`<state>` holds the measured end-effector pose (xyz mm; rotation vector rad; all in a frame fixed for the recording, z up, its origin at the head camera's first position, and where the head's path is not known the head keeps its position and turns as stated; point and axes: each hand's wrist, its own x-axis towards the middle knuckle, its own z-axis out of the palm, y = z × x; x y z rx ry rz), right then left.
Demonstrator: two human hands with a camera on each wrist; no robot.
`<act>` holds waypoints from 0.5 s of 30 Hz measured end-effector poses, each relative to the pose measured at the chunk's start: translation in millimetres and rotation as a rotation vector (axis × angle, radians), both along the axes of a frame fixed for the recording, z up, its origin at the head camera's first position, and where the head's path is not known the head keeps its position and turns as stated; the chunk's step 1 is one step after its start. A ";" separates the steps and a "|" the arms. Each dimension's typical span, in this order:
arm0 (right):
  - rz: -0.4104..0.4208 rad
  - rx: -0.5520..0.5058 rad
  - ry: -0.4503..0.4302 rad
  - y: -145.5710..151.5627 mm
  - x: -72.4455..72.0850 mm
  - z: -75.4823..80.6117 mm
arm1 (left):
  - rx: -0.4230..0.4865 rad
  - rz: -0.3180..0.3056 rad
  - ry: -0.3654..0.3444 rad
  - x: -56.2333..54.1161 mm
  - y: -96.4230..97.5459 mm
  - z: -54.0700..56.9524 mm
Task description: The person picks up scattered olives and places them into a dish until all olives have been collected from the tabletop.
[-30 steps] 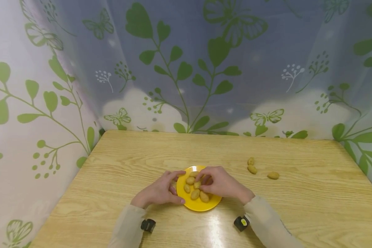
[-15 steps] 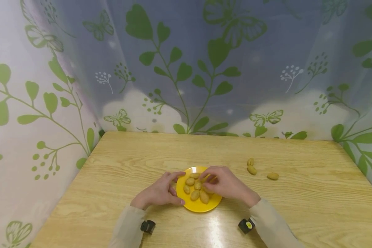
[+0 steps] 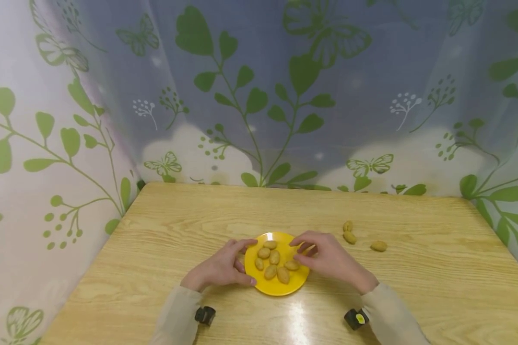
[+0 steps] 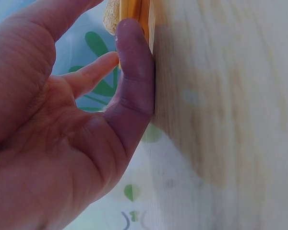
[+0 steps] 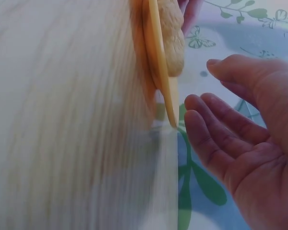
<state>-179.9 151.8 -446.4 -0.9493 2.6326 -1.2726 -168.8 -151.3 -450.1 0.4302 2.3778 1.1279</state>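
A round yellow plate (image 3: 280,290) lies on the table with several oval tan nuts (image 3: 274,257) on it; their shells look wrinkled in the wrist views. My left hand (image 3: 224,263) holds the plate's left rim, its thumb at the near side and its fingers bent along the far side. Over the right rim hovers my right hand (image 3: 328,256), thumb and fingers apart with nothing between them. Just left of its thumb lies one nut (image 3: 291,265). From the right wrist view, the right hand (image 5: 240,124) stands clear of the plate edge (image 5: 163,62).
Three more nuts lie on the wooden table (image 3: 190,211) at the right: two close together (image 3: 349,237) and a single nut (image 3: 378,246) farther right. A curtain (image 3: 259,96) printed with leaves and butterflies hangs behind the table and along its left side.
My right hand has drawn back to the right, away from the nuts at the middle of the plate. A nut it covered now shows. The left hand keeps its place.
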 end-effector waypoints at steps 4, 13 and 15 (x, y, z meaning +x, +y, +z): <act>-0.026 -0.006 0.002 9.7 2.9 2.5 | -0.003 0.007 -0.002 0.5 -0.5 0.4; -0.063 -0.020 0.030 33.1 8.4 2.4 | 0.008 0.001 -0.005 1.1 0.0 0.5; -0.077 -0.019 0.055 37.4 10.1 2.4 | 0.006 0.001 -0.007 0.5 0.1 -0.6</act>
